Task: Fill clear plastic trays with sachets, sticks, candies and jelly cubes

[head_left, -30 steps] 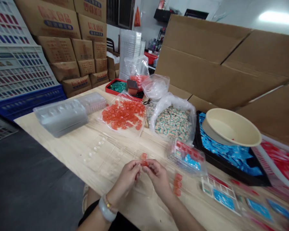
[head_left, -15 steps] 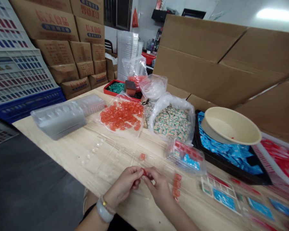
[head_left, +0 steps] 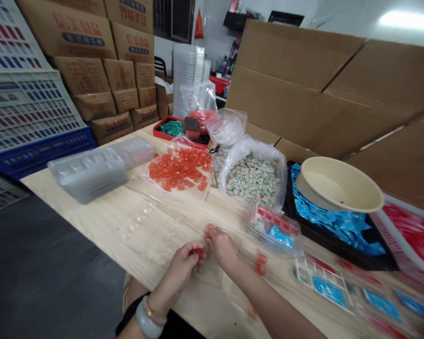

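Note:
My left hand [head_left: 186,260], with a bracelet and a pale bangle at its wrist, is closed around small translucent red pieces [head_left: 198,252], partly hidden by the fingers. My right hand [head_left: 224,248] reaches a little farther out, its fingertips pinched at a small red piece [head_left: 209,229] over a clear plastic tray [head_left: 194,230]. How many pieces lie under those fingertips, I cannot tell. More clear compartment trays [head_left: 137,226] lie flat to the left. Beyond my right forearm sit a few red pieces [head_left: 260,264] in a line, partly covered by the arm.
Loose red pieces [head_left: 178,169] lie on a plastic sheet behind. A bag of striped packets [head_left: 254,176], filled clear trays [head_left: 273,230], and a beige basin [head_left: 339,183] over blue packets [head_left: 360,238] stand right. Stacked clear trays [head_left: 88,176] are left.
The hands have separated. My right hand has moved forward to the red piece in the tray; my left has drawn slightly left, keeping red pieces. My right forearm now covers part of the red row.

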`<move>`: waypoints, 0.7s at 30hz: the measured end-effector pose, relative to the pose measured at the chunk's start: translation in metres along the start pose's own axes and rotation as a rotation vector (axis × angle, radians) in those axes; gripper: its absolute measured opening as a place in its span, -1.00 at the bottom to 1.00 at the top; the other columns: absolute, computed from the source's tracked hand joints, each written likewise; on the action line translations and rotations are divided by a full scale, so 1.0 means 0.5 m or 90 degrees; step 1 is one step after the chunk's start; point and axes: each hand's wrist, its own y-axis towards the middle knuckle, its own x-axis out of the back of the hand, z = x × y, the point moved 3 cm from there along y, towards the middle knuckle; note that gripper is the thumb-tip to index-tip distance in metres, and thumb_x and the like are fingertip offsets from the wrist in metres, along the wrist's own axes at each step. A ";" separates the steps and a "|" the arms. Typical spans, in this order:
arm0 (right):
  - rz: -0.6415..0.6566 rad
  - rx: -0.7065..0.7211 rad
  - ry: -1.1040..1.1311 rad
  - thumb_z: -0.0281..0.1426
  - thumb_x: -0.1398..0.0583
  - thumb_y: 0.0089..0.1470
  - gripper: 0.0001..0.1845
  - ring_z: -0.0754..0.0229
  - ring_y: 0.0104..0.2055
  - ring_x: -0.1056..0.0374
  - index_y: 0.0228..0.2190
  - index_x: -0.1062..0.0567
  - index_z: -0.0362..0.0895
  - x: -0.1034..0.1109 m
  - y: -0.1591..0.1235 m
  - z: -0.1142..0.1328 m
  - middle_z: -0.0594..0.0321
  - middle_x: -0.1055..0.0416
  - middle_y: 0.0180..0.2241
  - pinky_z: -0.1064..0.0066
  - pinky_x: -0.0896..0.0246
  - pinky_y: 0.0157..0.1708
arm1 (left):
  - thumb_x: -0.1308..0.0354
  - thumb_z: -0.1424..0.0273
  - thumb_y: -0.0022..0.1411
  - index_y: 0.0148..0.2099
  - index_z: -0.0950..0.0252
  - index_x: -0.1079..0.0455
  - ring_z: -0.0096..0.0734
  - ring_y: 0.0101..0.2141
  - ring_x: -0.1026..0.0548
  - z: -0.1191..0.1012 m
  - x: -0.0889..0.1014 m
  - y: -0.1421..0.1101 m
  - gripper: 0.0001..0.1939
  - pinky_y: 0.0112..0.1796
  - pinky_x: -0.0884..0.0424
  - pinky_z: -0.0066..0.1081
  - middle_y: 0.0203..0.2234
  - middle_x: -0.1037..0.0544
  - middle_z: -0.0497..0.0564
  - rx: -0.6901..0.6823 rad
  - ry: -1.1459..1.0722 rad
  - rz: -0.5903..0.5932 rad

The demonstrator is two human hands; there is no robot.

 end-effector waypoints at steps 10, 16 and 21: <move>-0.099 0.090 0.357 -0.47 -0.03 -0.01 -0.83 0.22 -0.42 -0.27 -0.32 -0.35 -0.10 0.036 -0.111 0.017 0.23 -0.34 -0.46 0.41 -0.16 -0.41 | -0.18 0.55 -0.25 -0.46 0.34 -0.37 -0.58 -0.52 -0.33 -0.015 0.000 -0.026 -0.83 -0.41 -0.21 -0.54 -0.60 -0.42 -0.11 0.035 -0.136 0.008; -0.039 0.059 0.653 -0.37 -0.11 -0.01 -0.89 0.28 -0.47 -0.26 -0.36 -0.38 -0.06 0.015 -0.170 0.039 0.30 -0.33 -0.51 0.45 -0.16 -0.46 | -0.23 0.43 -0.18 -0.45 0.37 -0.37 -0.55 -0.52 -0.35 -0.008 -0.020 -0.052 -0.84 -0.43 -0.22 -0.51 -0.58 -0.43 -0.06 0.054 -0.045 0.095; 0.047 0.012 0.851 -0.29 -0.15 -0.05 -0.78 0.29 -0.52 -0.26 -0.30 -0.38 -0.09 0.006 -0.174 0.028 0.31 -0.33 -0.55 0.47 -0.14 -0.55 | -0.11 0.23 -0.01 -0.56 0.38 -0.32 -0.55 -0.65 -0.27 0.004 -0.026 -0.048 -0.71 -0.56 -0.17 -0.50 -0.72 -0.33 -0.08 0.004 0.112 0.118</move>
